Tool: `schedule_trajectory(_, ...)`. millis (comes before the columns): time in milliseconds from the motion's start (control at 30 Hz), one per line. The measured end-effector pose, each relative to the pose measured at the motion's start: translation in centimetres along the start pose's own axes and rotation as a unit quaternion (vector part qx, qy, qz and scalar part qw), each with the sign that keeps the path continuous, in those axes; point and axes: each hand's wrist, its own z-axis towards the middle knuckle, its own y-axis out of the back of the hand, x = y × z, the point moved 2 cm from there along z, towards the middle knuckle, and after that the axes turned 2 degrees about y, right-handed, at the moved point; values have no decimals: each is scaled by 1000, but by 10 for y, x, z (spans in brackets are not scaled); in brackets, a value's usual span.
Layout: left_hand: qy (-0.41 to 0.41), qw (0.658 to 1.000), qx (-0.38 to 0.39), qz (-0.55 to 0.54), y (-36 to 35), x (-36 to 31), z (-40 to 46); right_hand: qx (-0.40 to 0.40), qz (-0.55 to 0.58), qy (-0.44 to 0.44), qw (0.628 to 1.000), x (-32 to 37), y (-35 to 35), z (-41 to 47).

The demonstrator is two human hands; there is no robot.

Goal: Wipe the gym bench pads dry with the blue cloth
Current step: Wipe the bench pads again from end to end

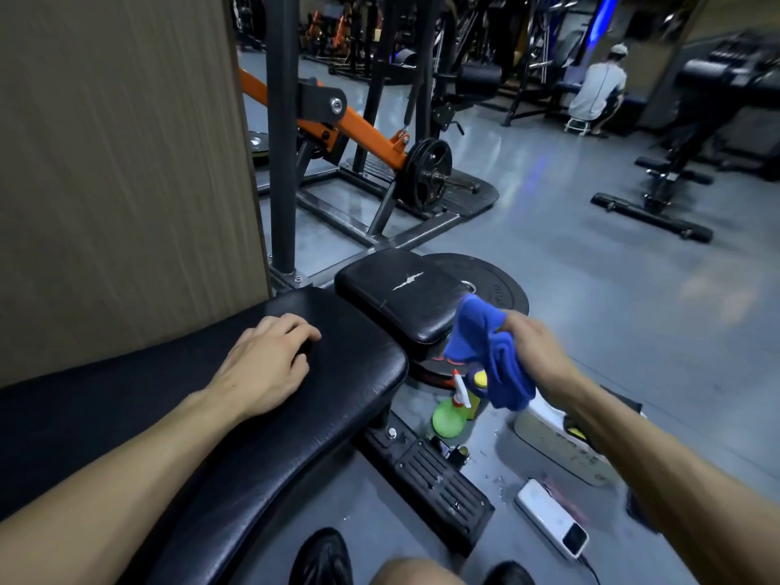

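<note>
The blue cloth [489,352] was held bunched in the right hand [534,346], off the pads; the left hand [270,356] rested relaxed on the long pad [337,399]. Wiping seemingly remained, needing the cloth lowered.

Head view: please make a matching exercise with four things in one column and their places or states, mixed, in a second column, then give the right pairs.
Things:
1. blue cloth
2. left hand
3. green spray bottle
4. small bench pad

Places or states:
A. rests on the long bench pad
B. stands on the floor beside the bench
C. has a torn spot on top
D. held in the right hand, off the pads

Pairs: 1-D, 2-A, 3-B, 4-C
</note>
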Motion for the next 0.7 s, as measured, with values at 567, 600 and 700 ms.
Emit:
schedule_trajectory(567, 29, 997, -63, -47, -19, 9, 10, 74, -386, 247, 886, -4, -84, 150)
schedule_trajectory(600, 30, 996, -65, -45, -19, 8, 9, 53, -395, 203, 894, 0, -84, 168)
schedule_trajectory(700, 31, 996, -67, -40, -19, 7, 8, 61, -414, 197, 886, 18, -111, 158)
